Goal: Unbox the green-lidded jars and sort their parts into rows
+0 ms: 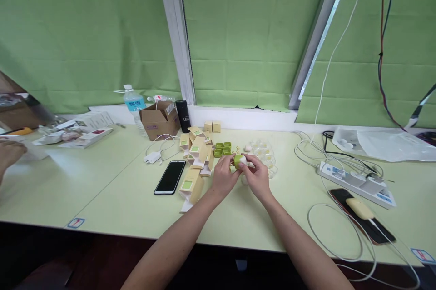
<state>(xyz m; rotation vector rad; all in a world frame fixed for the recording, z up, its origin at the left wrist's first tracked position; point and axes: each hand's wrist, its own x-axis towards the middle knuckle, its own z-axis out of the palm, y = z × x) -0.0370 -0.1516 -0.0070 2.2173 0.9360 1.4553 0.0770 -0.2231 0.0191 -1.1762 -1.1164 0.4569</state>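
My left hand (225,174) is closed on a small green case (237,161). From the right side, my right hand (256,176) closes its fingers on the same piece, where a white rounded part (243,160) shows; I cannot tell if that part is separate. Just beyond my left hand stand several small green square cups (222,149). Tiny yellow pieces (235,149) lie past my fingertips, beside a pale pink rounded piece (247,148). Several clear plastic domes (265,150) spread out behind my right hand. Cream paper boxes (197,151) with green windows are heaped to the left.
A phone (169,178), a white charger (152,157), a cardboard box (160,120), a water bottle (135,107) and a black flask (183,116) stand or lie left. Right are a power strip (356,184), loose cables and another phone (378,231). Another person's hand (11,151) shows far left.
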